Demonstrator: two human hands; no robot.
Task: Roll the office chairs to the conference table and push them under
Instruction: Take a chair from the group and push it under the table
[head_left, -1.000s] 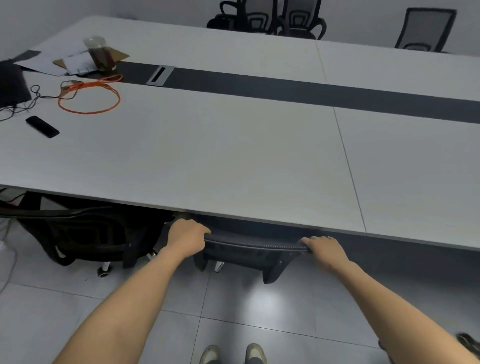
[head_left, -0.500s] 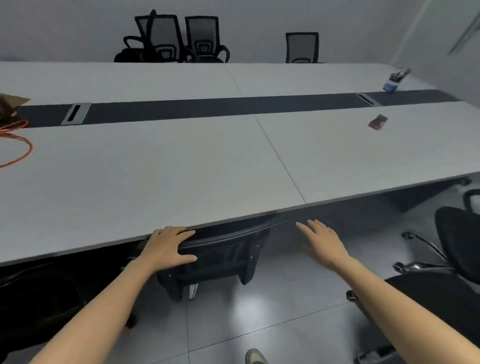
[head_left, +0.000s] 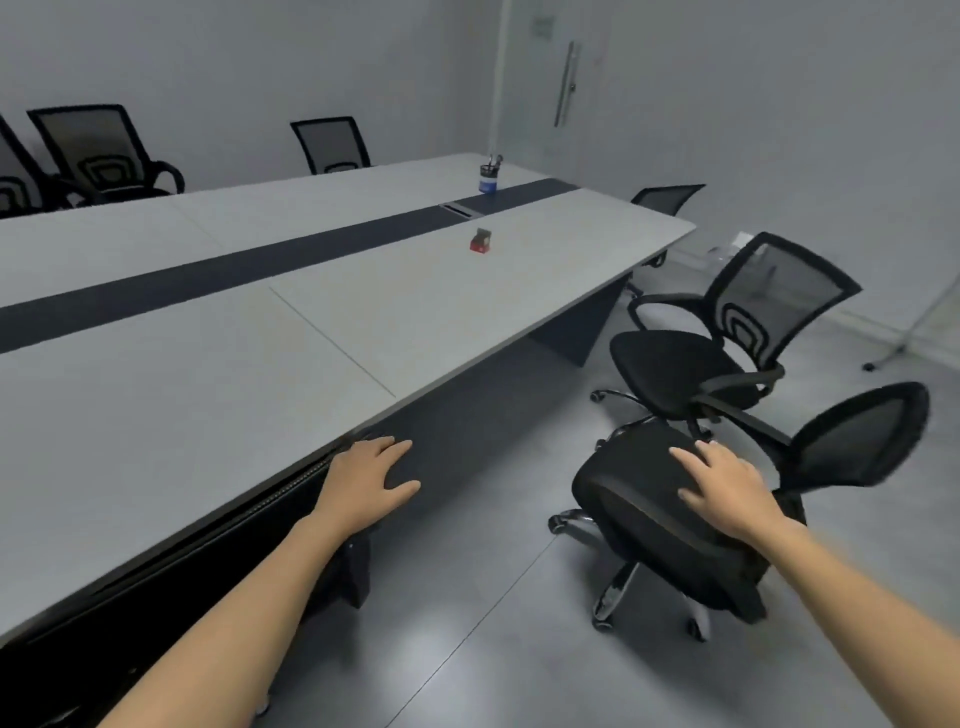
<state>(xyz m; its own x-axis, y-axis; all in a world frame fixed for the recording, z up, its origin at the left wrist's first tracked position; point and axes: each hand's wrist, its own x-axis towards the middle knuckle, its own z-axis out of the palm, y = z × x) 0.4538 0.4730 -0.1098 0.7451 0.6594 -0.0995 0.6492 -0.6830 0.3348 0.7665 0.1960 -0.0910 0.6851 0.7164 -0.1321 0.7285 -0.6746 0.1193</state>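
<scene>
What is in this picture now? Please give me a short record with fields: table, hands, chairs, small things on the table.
table: long grey conference table with a dark centre strip
left hand: left hand open, at the table edge, above the pushed-in chair
right hand: right hand open, over the seat of the nearest loose chair; contact unclear
other chairs: second loose chair behind it; chair at the table end; more chairs by the far wall
on table: red box, pen cup

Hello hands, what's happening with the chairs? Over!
Left hand open, by the table edge. Right hand open, over the nearest chair, no grip. Second chair loose right behind. Floor to table looks clear.
</scene>
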